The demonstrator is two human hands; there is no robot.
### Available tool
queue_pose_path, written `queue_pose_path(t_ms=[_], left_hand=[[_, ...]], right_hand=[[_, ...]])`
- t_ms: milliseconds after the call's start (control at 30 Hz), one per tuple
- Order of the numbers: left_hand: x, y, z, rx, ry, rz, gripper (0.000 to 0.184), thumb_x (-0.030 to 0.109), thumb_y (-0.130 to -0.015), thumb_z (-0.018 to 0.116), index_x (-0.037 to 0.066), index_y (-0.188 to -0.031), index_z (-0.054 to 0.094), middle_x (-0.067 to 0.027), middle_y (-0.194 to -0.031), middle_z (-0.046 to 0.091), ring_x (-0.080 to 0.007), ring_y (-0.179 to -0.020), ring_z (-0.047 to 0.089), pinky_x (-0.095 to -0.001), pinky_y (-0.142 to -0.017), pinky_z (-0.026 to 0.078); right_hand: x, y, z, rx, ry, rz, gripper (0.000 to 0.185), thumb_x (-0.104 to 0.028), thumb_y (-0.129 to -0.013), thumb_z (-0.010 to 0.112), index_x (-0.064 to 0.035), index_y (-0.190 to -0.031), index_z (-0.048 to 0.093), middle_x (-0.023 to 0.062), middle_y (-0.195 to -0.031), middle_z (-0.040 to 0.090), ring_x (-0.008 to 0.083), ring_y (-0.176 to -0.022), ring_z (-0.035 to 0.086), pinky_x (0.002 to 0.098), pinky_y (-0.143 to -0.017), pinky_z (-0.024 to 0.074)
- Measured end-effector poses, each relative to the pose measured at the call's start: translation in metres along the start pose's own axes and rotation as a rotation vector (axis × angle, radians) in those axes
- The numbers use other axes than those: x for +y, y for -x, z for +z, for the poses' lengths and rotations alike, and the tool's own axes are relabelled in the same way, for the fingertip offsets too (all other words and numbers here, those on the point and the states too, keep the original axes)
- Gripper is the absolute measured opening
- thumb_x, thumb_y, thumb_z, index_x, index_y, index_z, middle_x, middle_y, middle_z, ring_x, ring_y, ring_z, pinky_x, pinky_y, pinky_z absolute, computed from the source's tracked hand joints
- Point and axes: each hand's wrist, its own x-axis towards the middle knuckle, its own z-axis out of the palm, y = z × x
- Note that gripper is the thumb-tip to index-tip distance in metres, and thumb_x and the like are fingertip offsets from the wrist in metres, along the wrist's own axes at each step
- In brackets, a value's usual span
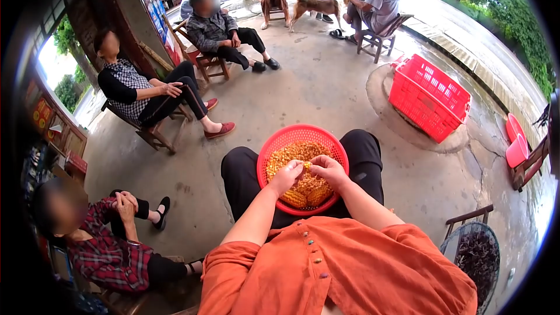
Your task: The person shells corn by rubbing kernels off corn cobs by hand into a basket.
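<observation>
A red plastic colander (261,166) rests on my lap between dark-trousered knees. Loose yellow corn kernels (296,151) fill its far part, and corn cobs (306,196) with kernels on them lie at the near side. Over the colander, my left hand (286,177) and my right hand (330,171) meet with fingers closed around a small piece of corn cob (307,165). Most of that piece is hidden by the fingers.
Seated people (219,32) line the left and far side on wooden chairs. A brown dog (318,7) stands ahead. Right of me are a red crate (429,96), pink basins (516,150) and a basket of dark dried material (478,256).
</observation>
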Motion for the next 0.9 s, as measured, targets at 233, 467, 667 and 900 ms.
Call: queue_pose_path(t_ms=[233,467,667,900], left_hand=[[0.004,0.003,0.006,0.047,-0.182,0.067,0.02,0.025,-0.099,0.046,0.01,-0.109,0.055,0.004,-0.079,0.052,-0.0051,-0.068,0.047,-0.0202,-0.059,0.038],[0.005,0.003,0.01,0.047,-0.188,0.053,0.019,0.024,-0.099,0.047,0.01,-0.106,0.056,0.005,-0.072,0.049,-0.0043,-0.058,0.043,-0.0196,-0.052,0.035],[-0.005,-0.004,0.006,0.034,-0.223,0.119,0.017,0.025,-0.099,0.046,0.011,-0.102,0.056,0.0051,-0.071,0.048,-0.0042,-0.057,0.041,-0.0195,-0.051,0.033],[0.003,0.002,0.006,0.018,-0.11,0.029,0.02,0.028,-0.1,0.042,0.014,-0.091,0.053,0.0049,-0.071,0.047,-0.0049,-0.058,0.04,-0.02,-0.052,0.032]], right_hand=[[0.003,-0.002,0.0,0.044,0.053,0.02,0.021,-0.015,-0.087,0.066,-0.0015,-0.102,0.059,0.0031,-0.087,0.062,0.0109,-0.077,0.059,0.0252,-0.071,0.0484],[0.01,-0.007,-0.002,0.084,0.129,0.045,0.015,-0.009,-0.086,0.063,-0.0007,-0.098,0.06,0.0042,-0.085,0.064,0.011,-0.074,0.06,0.0242,-0.068,0.0494],[0.013,-0.007,0.0,0.127,0.201,0.006,0.011,-0.005,-0.083,0.062,-0.0002,-0.092,0.06,0.0037,-0.078,0.063,0.0104,-0.067,0.059,0.0248,-0.06,0.049],[0.006,-0.005,-0.001,0.089,0.038,0.042,0.01,-0.009,-0.085,0.061,-0.0018,-0.091,0.061,0.0033,-0.077,0.062,0.0105,-0.067,0.058,0.0248,-0.062,0.0485]])
